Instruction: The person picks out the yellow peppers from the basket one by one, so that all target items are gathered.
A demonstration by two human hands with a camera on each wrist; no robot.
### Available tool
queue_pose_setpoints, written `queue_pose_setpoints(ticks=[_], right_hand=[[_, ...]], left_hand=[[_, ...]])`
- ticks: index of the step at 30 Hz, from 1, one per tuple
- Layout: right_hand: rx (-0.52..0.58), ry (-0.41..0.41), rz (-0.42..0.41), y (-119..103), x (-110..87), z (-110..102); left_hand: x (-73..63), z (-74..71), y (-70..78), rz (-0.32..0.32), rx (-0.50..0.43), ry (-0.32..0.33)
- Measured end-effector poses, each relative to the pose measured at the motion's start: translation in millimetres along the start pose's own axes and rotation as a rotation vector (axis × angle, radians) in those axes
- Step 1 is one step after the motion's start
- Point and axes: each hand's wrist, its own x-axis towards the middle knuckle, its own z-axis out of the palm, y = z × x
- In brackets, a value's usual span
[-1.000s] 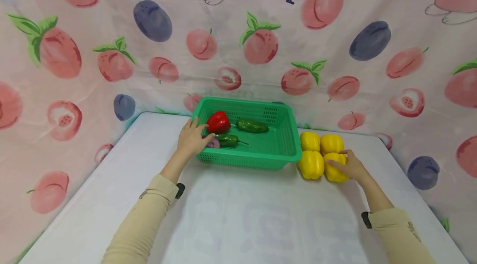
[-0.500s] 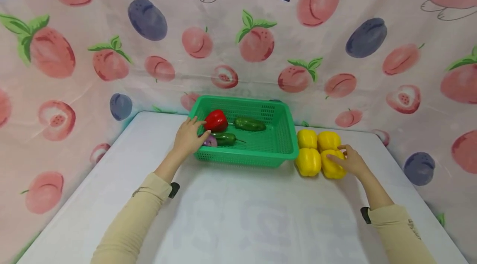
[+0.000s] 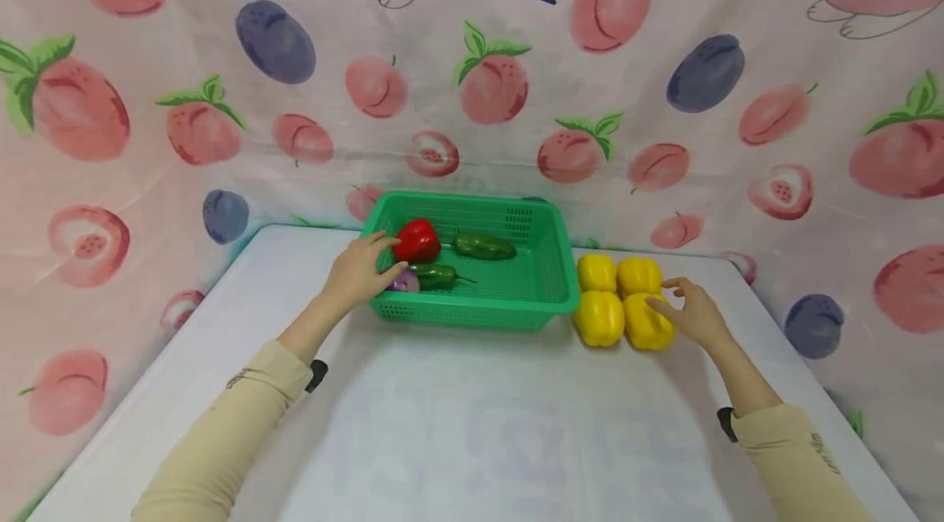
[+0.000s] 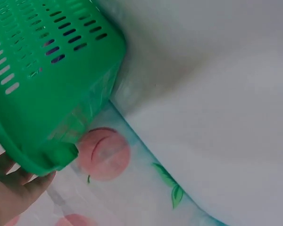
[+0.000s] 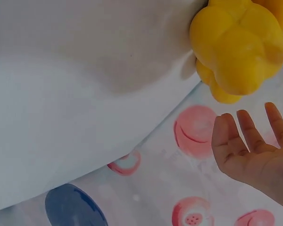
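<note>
The right hand (image 5: 254,148) hovers open, apparently just clear of a yellow pepper (image 5: 238,49).
</note>
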Motion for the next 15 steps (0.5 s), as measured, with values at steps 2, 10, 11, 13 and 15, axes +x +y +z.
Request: queue_pose_setpoints(ticks=[2,10,11,13,15], right_hand=[[-0.005,0.031,-0.009,-2.6,-1.3,-2.2],[-0.013,0.117,-0.085,-17.7,-0.3,-8.6],[-0.013,0.129,-0.093,-19.9,-0.1,-8.8],[-0.017,0.148,-0.114,-24.7,-0.3,-8.8],[-0.027,0.149,-0.148,-29.3,-0.5,-8.8]], left_hand=[[0.0,-4.3,-1.4,0.013,0.013,-0.019],[-4.8,-20.2,-2.1,0.036,0.04,-0.059],[-5.7,-21.4,-2.7,0.036,0.039,-0.06],[-7.8,-23.5,-3.1,0.039,0.042,-0.064],[-10.3,-25.2,-3.6,0.042,0.052,-0.073]])
